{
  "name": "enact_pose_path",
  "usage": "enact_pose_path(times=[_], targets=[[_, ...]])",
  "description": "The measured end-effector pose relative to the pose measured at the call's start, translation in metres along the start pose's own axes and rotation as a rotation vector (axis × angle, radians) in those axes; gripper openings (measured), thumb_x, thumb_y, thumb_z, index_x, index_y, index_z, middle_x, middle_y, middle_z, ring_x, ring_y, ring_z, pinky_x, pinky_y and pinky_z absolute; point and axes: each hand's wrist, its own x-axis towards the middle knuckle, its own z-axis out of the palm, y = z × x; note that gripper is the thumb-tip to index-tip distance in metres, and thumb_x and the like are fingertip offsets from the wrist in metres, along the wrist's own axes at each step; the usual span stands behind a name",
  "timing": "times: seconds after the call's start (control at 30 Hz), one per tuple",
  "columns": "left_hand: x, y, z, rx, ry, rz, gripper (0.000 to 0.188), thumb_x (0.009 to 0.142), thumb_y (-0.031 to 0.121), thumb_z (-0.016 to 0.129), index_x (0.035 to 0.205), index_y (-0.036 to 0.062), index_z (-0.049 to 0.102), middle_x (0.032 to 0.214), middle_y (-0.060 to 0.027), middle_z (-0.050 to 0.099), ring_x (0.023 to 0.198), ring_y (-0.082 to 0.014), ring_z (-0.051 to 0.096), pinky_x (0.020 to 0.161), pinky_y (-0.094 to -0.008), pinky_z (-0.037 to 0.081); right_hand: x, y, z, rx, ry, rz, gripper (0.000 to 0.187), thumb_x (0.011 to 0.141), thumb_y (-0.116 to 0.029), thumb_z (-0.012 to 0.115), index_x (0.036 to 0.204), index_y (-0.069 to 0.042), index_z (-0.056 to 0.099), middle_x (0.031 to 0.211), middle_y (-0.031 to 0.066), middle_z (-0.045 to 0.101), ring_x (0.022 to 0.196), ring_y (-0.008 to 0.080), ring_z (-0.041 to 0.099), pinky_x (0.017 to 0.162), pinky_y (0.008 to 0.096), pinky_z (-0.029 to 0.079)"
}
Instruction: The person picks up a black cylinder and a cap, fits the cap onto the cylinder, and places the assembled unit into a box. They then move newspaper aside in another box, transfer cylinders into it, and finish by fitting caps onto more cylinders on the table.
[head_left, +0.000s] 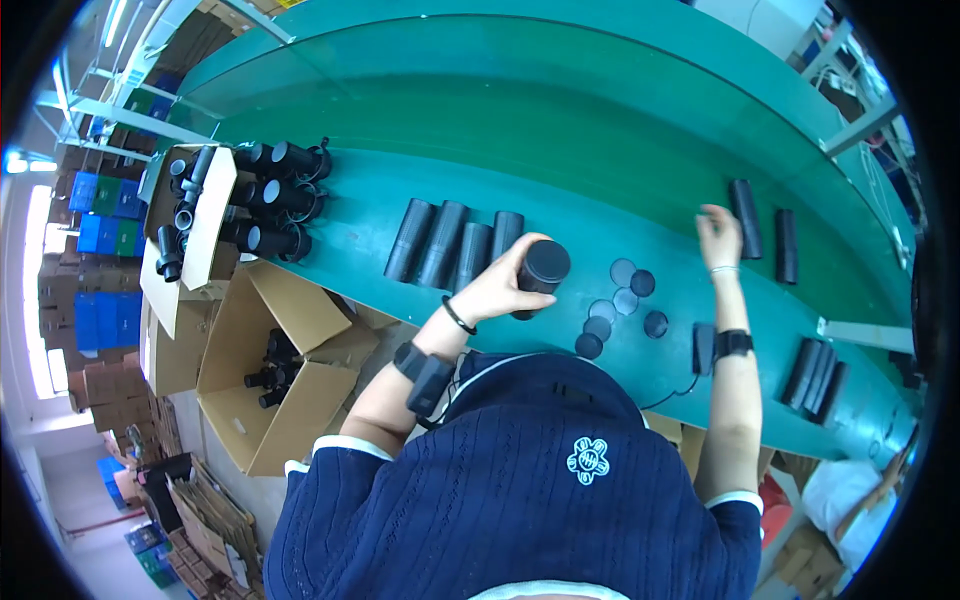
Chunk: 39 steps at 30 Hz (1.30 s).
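Note:
My left hand (500, 285) is wrapped round a black cylinder (546, 262), its round dark end facing up. Several ribbed black tubes (442, 243) lie side by side just beyond that hand. My right hand (719, 236) is stretched out over the far right of the table, fingers apart and holding nothing. Closest to it lies a black tube (746, 218), with a second tube (787, 246) farther right. Between my arms several flat round dark discs (625, 301) are scattered, some overlapping.
The green table (460, 165) has a low raised wall behind. At left stand black fittings (285, 200) and a carton of black parts (209, 215); an open cardboard box (240, 400) sits below. A corded black block (703, 348) and more tubes (815, 377) lie right. Another person (850, 505) is at lower right.

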Motion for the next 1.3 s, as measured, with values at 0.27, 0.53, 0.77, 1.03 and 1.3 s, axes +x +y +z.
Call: enact_pose_path(times=[0.27,0.53,0.77,1.03,1.3], targets=[[0.011,-0.029,0.038,0.253,-0.005,0.254,0.067,0.067,0.022,0.081,0.124,0.0113,0.048,0.122,-0.0111,0.051,0.122,-0.0316,0.044,0.106,-0.0476,0.026,-0.098,-0.173,0.025,1.110,-0.689,0.291,0.030,0.090,-0.009,0.061,0.119,-0.003,0.060,0.111,0.0065,0.064,0.104,0.0140,0.059,0.088,0.0268,0.048],[0.004,-0.048,0.045,0.302,-0.013,0.267,0.070,0.067,0.017,0.081,0.129,0.0129,0.047,0.131,-0.0077,0.050,0.133,-0.0312,0.036,0.113,-0.0538,0.015,-0.121,-0.148,0.040,1.094,-0.654,0.264,0.043,0.086,-0.005,0.065,0.128,-0.004,0.053,0.120,0.0082,0.059,0.115,0.0158,0.053,0.096,0.0289,0.043],[0.015,-0.025,0.050,-0.440,-0.013,0.085,0.065,0.076,0.007,0.077,0.131,0.0101,0.044,0.130,-0.0048,0.046,0.125,-0.0163,0.042,0.105,-0.0336,0.034,-0.118,-0.121,0.032,0.700,-0.885,0.117,0.092,0.066,-0.009,0.080,0.144,-0.009,0.031,0.141,0.0105,0.040,0.134,0.0228,0.033,0.111,0.0365,0.026],[0.042,-0.077,-0.014,1.124,0.494,-0.328,0.091,0.077,0.045,0.072,0.140,-0.0022,0.027,0.112,-0.0262,0.051,0.101,-0.0421,0.052,0.082,-0.0448,0.050,-0.057,-0.053,0.024,0.426,-0.313,0.355,0.077,0.075,-0.024,0.077,0.134,-0.013,0.028,0.103,0.0183,0.062,0.093,0.0302,0.062,0.083,0.0408,0.048],[0.053,-0.084,-0.003,0.427,0.101,-0.148,0.094,0.060,0.004,0.077,0.140,0.0039,0.028,0.121,-0.0177,0.053,0.114,-0.0279,0.053,0.098,-0.0353,0.042,0.015,0.090,0.010,-0.092,0.095,0.459,0.066,0.078,-0.023,0.070,0.131,-0.015,0.031,0.103,0.0268,0.063,0.096,0.0422,0.062,0.086,0.0450,0.048]])
